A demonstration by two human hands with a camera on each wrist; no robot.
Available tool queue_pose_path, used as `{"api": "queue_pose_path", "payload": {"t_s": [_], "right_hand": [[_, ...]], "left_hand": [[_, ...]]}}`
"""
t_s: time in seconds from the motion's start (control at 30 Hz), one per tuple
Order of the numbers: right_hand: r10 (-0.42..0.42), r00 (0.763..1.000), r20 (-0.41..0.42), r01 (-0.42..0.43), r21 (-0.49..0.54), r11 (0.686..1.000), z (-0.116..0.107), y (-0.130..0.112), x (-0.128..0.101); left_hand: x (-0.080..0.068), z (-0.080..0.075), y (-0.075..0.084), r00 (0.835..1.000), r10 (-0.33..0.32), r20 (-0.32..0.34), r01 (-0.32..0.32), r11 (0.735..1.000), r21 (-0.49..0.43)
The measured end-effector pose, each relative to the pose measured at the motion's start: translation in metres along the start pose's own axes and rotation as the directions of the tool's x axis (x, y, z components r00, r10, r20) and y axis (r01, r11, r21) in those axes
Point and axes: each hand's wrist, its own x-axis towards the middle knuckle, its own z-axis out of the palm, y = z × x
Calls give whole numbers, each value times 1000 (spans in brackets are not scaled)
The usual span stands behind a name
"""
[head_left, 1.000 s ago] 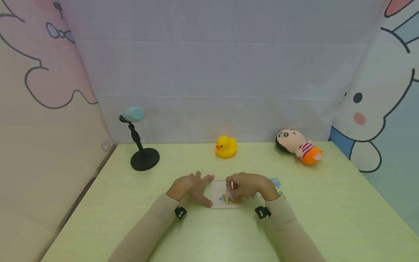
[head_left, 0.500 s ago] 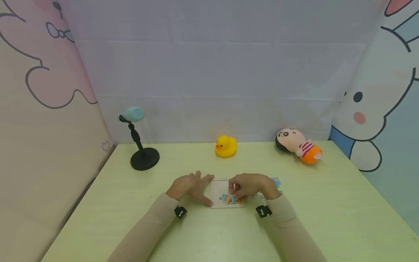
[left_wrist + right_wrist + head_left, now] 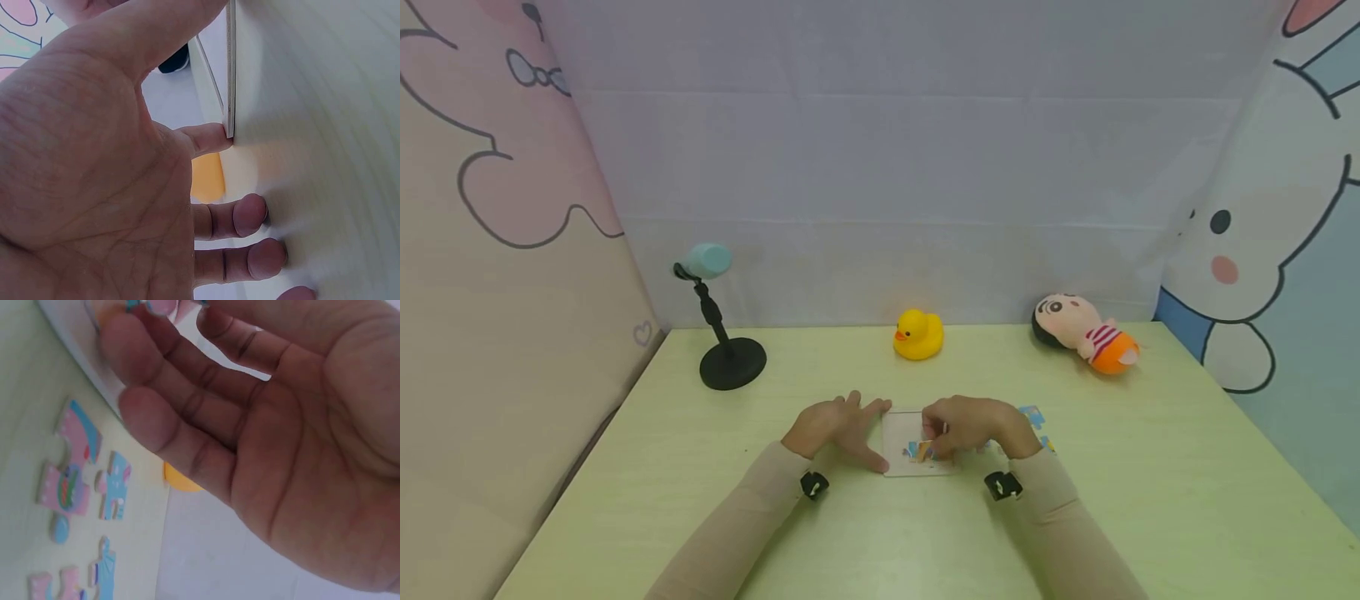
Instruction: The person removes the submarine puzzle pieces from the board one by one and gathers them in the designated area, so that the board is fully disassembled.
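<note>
From the head view, your left hand [image 3: 838, 429] lay flat against the puzzle board [image 3: 898, 433], likely steadying it, while your right hand [image 3: 973, 425] pinched a puzzle piece [image 3: 924, 451] over the board. The left wrist view alone showed your straight fingers [image 3: 250, 215] against the board's edge [image 3: 230, 75]. The right wrist view alone revealed loose pieces [image 3: 69, 472] beside the board.

Cartoon-printed fabric backdrops [image 3: 1262, 250] are enclosing a pale green tabletop [image 3: 1150, 500] carrying a rubber duck [image 3: 917, 335], a plush doll [image 3: 1084, 332] and a small stand [image 3: 718, 321], indicating a staged recording booth.
</note>
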Motion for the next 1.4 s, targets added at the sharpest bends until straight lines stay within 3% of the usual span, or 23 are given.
{"api": "queue_pose_path", "payload": {"t_s": [0.2,0.43,0.83,1.03,1.4], "right_hand": [[9,1000,27,-12,91,996,-6,4,-9],[71,989,129,-102,252,962,-8,8,-18],[62,970,233,-127,272,954,-16,21,-29],[42,975,220,-86,196,977,-20,29,-30],[137,971,198,-176,193,965,-16,33,-30]], "left_hand": [[2,1,-1,1000,1,3,-1,1000,0],[3,0,-1,1000,1,12,-1,1000,1],[1,-1,0,1000,7,16,-7,1000,-7],[2,-4,-1,999,11,33,-11,1000,-17],[5,-3,-4,999,9,46,-8,1000,-27]]}}
